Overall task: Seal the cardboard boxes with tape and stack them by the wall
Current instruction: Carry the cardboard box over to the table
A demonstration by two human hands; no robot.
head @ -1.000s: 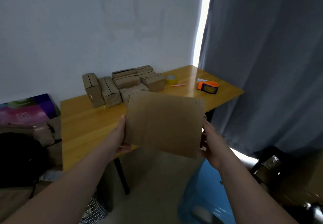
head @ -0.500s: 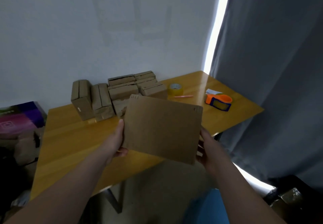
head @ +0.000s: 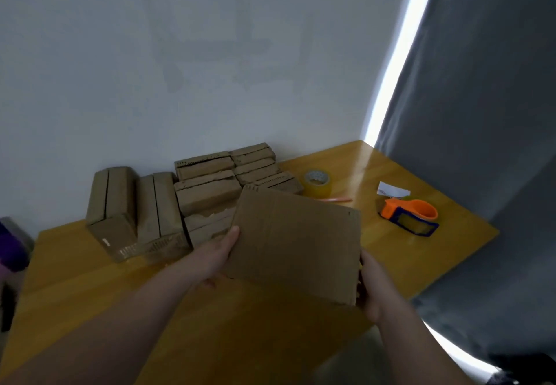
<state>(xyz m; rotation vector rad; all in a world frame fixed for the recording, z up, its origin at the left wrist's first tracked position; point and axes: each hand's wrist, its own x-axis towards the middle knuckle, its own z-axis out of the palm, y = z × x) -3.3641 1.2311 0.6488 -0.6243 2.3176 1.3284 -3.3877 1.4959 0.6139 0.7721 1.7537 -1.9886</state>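
Note:
I hold a flat brown cardboard box (head: 296, 243) above the wooden table (head: 90, 279), its broad face toward me. My left hand (head: 218, 253) grips its left edge with the thumb on the front. My right hand (head: 371, 288) grips its lower right corner; the fingers are hidden behind the cardboard. Several closed cardboard boxes (head: 192, 198) are stacked against the white wall at the back of the table. A yellowish tape roll (head: 316, 182) stands right of that stack. An orange and blue tape dispenser (head: 410, 217) lies further right.
A thin orange pen (head: 335, 200) lies beside the tape roll, and a white paper scrap (head: 391, 189) sits behind the dispenser. A grey curtain (head: 481, 114) hangs on the right. A purple object (head: 10, 249) sits at the left edge.
The view has come closer to the table and tilted up. The flat box, held in both hands, now hangs over the tabletop instead of in front of its edge.

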